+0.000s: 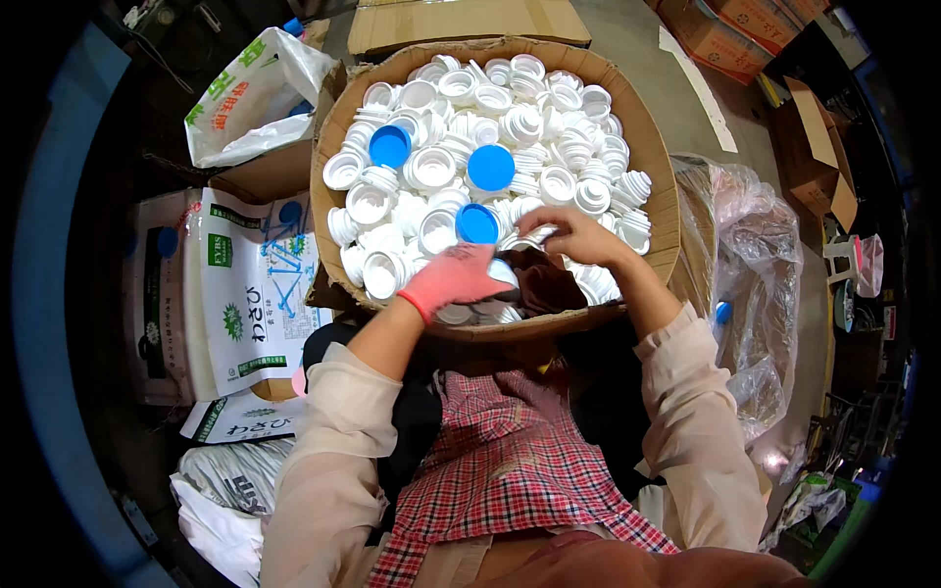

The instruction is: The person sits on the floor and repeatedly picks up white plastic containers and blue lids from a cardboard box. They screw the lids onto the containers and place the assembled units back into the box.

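A big cardboard box (655,211) in front of me is heaped with white plastic caps (431,167), mostly round, threaded and lying at all angles. Three blue discs (490,168) stand out among them, one lying just beyond my hands. My left hand (456,277), in a pink glove, is at the box's near side, its fingers closed around the edge of a pale cap (503,273). Bare, my right hand (569,235) hovers over the caps with bent fingers somewhat apart and nothing visible in them. Between and below the hands lies a dark brown piece (551,282) whose kind I cannot tell.
On the left are a white plastic bag (257,98) and a carton covered with a printed white sheet (245,284). Clear plastic wrapping (755,294) bulges at the right. Flat cardboard (470,24) lies behind the box, and an opened carton (814,157) stands far right.
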Demonstrator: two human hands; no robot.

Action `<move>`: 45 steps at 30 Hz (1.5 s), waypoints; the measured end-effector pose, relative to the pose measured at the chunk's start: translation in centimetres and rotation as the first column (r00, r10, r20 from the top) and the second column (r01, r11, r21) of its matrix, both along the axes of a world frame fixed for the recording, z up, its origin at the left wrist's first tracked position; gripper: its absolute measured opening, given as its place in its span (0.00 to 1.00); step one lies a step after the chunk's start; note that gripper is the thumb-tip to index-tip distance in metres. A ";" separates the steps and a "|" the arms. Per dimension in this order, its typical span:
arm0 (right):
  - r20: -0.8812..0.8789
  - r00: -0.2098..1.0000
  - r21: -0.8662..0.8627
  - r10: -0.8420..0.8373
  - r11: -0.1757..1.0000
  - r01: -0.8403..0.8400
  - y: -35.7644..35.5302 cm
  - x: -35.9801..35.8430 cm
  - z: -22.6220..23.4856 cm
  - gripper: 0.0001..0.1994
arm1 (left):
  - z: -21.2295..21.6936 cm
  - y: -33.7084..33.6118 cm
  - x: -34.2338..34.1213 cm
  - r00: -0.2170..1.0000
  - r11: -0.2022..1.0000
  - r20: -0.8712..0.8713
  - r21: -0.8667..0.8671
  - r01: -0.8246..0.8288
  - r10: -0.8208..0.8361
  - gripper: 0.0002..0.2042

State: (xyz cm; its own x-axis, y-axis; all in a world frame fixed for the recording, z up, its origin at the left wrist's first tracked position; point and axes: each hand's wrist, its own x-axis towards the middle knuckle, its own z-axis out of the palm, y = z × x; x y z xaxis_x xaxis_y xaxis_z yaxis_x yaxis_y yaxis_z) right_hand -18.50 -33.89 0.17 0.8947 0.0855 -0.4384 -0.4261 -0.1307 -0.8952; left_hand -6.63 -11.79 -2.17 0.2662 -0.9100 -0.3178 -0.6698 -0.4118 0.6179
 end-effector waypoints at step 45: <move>0.311 0.811 0.610 -0.495 0.759 0.229 0.4 -1.5 4.1 0.36 | 5.5 -2.4 2.6 -0.279 0.752 -0.843 -0.202 -0.628 -0.459 0.42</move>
State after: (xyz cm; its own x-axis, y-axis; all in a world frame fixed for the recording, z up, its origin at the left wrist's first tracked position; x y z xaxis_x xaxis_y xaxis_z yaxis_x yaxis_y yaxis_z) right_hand -20.01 -33.48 4.31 0.9813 -0.1924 0.0109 0.1058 0.4906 -0.8649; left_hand -4.01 -14.20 3.30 0.2664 -0.9567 0.1175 0.8943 0.2908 0.3402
